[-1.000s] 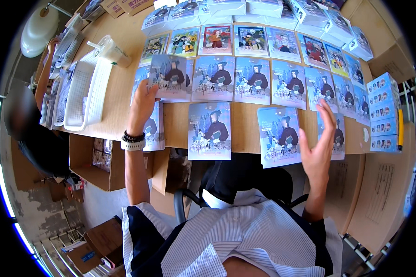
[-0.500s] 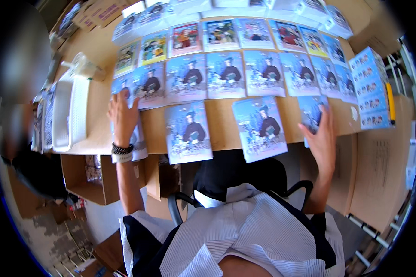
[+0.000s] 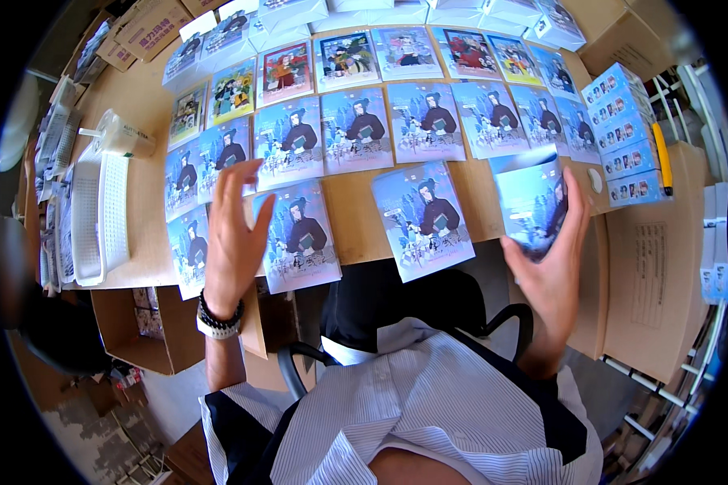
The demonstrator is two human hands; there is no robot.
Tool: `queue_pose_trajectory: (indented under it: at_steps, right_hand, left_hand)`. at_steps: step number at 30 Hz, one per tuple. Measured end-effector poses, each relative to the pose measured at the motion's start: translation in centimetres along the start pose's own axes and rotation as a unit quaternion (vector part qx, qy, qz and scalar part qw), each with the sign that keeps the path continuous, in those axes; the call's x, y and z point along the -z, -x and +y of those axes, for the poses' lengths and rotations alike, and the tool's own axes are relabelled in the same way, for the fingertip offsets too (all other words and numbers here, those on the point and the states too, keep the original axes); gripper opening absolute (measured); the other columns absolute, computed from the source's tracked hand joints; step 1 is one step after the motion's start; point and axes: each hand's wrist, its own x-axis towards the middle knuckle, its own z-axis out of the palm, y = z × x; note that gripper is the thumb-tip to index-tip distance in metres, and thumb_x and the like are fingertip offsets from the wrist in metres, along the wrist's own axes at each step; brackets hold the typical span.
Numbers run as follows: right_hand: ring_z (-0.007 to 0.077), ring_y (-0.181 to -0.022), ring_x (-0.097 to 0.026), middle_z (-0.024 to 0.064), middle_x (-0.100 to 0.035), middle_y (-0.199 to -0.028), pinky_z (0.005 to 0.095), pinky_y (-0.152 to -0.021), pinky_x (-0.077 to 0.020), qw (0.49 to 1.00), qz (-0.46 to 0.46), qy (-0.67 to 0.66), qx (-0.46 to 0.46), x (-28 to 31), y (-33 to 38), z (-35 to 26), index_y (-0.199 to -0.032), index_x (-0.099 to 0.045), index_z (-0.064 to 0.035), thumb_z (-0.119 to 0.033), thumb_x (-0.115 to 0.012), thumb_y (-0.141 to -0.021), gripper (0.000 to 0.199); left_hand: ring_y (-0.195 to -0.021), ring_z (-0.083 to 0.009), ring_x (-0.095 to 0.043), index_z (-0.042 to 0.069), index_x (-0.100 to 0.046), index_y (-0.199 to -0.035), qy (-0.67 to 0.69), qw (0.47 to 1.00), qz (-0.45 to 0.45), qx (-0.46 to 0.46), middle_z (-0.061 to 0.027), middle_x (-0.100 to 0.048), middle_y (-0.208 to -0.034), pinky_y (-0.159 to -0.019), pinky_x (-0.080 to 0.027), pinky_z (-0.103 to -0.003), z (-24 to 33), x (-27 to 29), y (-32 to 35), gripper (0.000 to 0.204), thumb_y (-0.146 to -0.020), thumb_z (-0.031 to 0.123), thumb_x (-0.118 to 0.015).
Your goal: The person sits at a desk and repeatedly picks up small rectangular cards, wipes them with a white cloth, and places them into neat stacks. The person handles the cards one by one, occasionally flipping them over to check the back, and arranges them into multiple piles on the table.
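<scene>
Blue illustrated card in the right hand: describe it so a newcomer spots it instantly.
On the light-brown wooden table, find the nearest row of blue illustrated cards. Its rightmost card differs as the only one held by the bare right hand.

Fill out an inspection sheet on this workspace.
Surface: wooden table, cards over much of it.
Job's things: picture cards in rows, two jutting past the near edge; one blue card lifted, tilted and blurred.
Clutter: cup with straw and white basket at left; yellow tool beside blue boxes at right.
Hands: left hand open near the front cards, contact unclear; right hand holding the blue card.
Cables: nothing seen.
Surroundings: open carton below the table's left side; another person, blurred, at far left.
</scene>
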Motion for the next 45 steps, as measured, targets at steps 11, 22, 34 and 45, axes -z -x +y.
queue_pose_trajectory:
  at_steps: [11, 22, 34, 45]
  right_hand:
    - [0.0458, -0.138, -0.039, 0.0311, -0.033, -0.149, 0.0558, -0.112, -0.0341, 0.944, 0.103, -0.162, 0.269, -6.9, -0.8, -3.8, -0.155, -0.018, -0.0057, -0.011, -0.094, -0.062, 0.121]
    - [0.045, -0.137, -0.043, 0.0301, -0.033, -0.147, 0.0559, -0.112, -0.0396, 0.93, 0.165, -0.101, 0.312, -7.8, -0.8, -4.4, -0.151, -0.018, -0.0028, -0.039, -0.097, -0.065, 0.122]
    - [0.0488, -0.139, -0.04, 0.0264, -0.035, -0.149, 0.0611, -0.114, -0.0388, 0.929, 0.188, -0.139, 0.288, -8.6, -0.5, -4.1, -0.147, -0.029, -0.0091, -0.025, -0.099, -0.062, 0.111]
    - [0.0474, -0.141, -0.038, 0.0235, -0.032, -0.151, 0.0681, -0.114, -0.0346, 0.931, 0.178, -0.136, 0.289, -7.7, -1.0, -2.9, -0.148, -0.031, -0.0168, -0.014, -0.096, -0.059, 0.11]
  left_hand:
    - [-0.11, -0.0307, -0.063, 0.002, -0.053, -0.135, 0.302, 0.929, -0.118, -0.177, -0.0171, -0.061, -0.126, -0.085, -0.054, -0.039, 9.4, 0.2, 0.0, 0.051, -0.089, 0.003, -0.072]
    - [-0.091, -0.0389, -0.069, -0.006, -0.062, -0.119, 0.257, 0.941, -0.1, -0.196, -0.0216, -0.068, -0.111, -0.081, -0.055, -0.04, 10.3, -0.8, 0.6, 0.043, -0.084, 0.01, -0.079]
    - [-0.072, -0.0365, -0.066, -0.006, -0.065, -0.106, 0.24, 0.949, -0.112, -0.173, -0.0174, -0.067, -0.084, -0.063, -0.051, -0.04, 10.4, -1.1, 0.6, 0.032, -0.081, 0.009, -0.08]
    - [-0.076, -0.037, -0.07, -0.006, -0.068, -0.102, 0.186, 0.96, -0.12, -0.172, -0.0185, -0.072, -0.088, -0.067, -0.056, -0.04, 10.7, -2.0, 0.7, 0.027, -0.081, 0.007, -0.079]
